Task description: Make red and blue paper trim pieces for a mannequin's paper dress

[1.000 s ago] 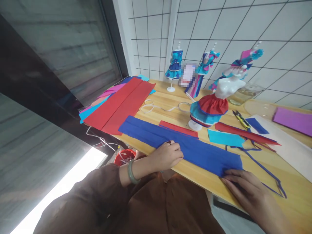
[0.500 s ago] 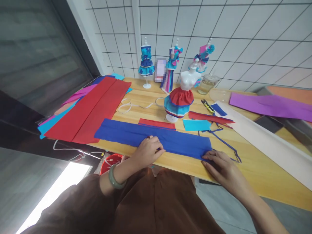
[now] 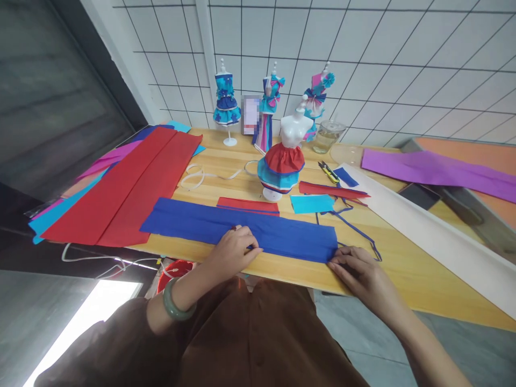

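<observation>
A long blue strip [image 3: 282, 236] lies across the counter [image 3: 213, 188], near the front edge, with its left end just beside the stack of red sheets [image 3: 141, 188]. The left hand [image 3: 236, 247] rests on the strip's near edge with the fingers curled; whether they pinch the cloth or merely press it, one cannot tell. The right hand [image 3: 358, 269] has thumb and fingertips closed at the strip's near right corner, apparently gripping it.

Handling this well calls for steady, light tension between the two hands: the left hand should serve as an anchor, pressing without dragging, while the right hand keeps the corner in line with the near edge. Faint creases run lengthwise along the strip, so smoothing is best done along them, since a sideways pull could skew the edges. The cloth looks thin and may ruck up under a hard push.

Behind the strip, a narrow red piece [image 3: 248, 206] and a turquoise piece [image 3: 312, 203] lie close, and a thin blue cord [image 3: 358, 231] loops near the right hand; it would be wise to keep these from getting caught under the blue cloth.
</observation>
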Action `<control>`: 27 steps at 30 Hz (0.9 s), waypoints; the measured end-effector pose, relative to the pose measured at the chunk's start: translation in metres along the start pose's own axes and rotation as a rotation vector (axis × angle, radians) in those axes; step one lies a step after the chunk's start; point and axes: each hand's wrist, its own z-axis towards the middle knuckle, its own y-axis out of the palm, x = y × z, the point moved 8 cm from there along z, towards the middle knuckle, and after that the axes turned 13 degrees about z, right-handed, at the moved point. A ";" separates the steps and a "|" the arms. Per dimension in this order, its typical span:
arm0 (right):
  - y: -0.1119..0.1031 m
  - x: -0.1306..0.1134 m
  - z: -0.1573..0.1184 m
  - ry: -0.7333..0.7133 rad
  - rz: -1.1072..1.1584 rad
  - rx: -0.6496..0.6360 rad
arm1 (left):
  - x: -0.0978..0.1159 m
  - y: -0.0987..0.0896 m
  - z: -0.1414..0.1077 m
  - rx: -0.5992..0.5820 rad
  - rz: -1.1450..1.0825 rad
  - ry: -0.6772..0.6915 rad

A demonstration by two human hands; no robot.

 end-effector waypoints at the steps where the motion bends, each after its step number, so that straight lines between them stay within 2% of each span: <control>1: 0.000 0.001 0.000 0.012 -0.002 0.000 | 0.000 0.000 0.000 0.000 -0.003 -0.003; 13: 0.002 0.008 -0.003 0.116 -0.024 0.019 | -0.002 0.004 0.007 -0.036 0.043 -0.050; 27: 0.000 0.004 -0.009 0.041 -0.154 0.121 | -0.002 0.008 0.008 -0.051 0.098 -0.088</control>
